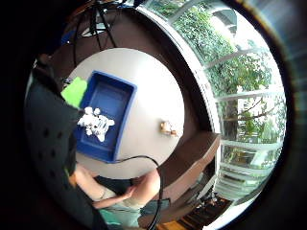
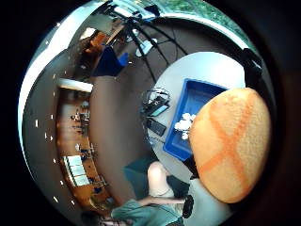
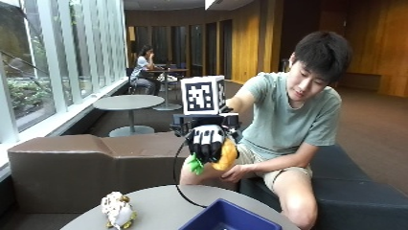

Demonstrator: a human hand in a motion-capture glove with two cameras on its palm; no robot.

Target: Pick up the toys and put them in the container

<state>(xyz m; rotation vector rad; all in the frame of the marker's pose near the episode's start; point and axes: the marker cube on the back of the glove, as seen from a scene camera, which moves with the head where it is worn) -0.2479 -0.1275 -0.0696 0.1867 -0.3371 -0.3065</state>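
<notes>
Outside view: gloved right hand (image 3: 207,141), fingers curled round orange plush pineapple with green leaves (image 3: 223,155), high above blue plastic container (image 3: 223,219). Likely light, soft, squashy; grasp round the body. White plush toy (image 1: 96,123) inside container.

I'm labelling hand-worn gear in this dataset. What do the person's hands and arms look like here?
The right hand wears a black glove with white panels along the fingers; black straps show at the edge of the palm views. The other hand is bare. Both arms are bare below the short sleeves of a grey-green T-shirt.
</notes>
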